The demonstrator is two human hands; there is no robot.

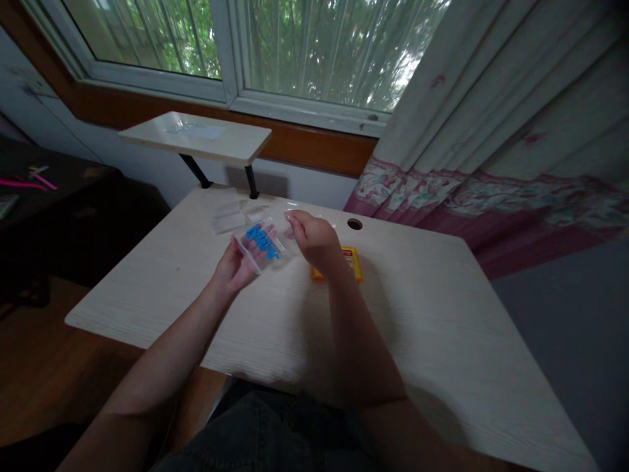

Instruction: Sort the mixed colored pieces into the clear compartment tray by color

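My left hand (238, 265) is wrapped round a clear plastic box (256, 262), tilted above the table. Small blue pieces (263, 241) show in a row in or on it, and my fingers are visible through the clear plastic. Just to the right, my right hand (314, 239) is closed in a pinch, its fingertips near the box's far right side. Whatever is between those fingertips is too small or hidden to make out. An orange and yellow box (352, 262) lies on the table, partly covered by my right wrist.
On the pale wooden table (432, 308), clear plastic packaging (228, 216) lies beyond my left hand. A raised shelf (236, 141) on black supports stands at the back left. The tabletop has a round hole (354, 224). A curtain (442, 151) hangs at right, and a dark table (49, 177) stands at left.
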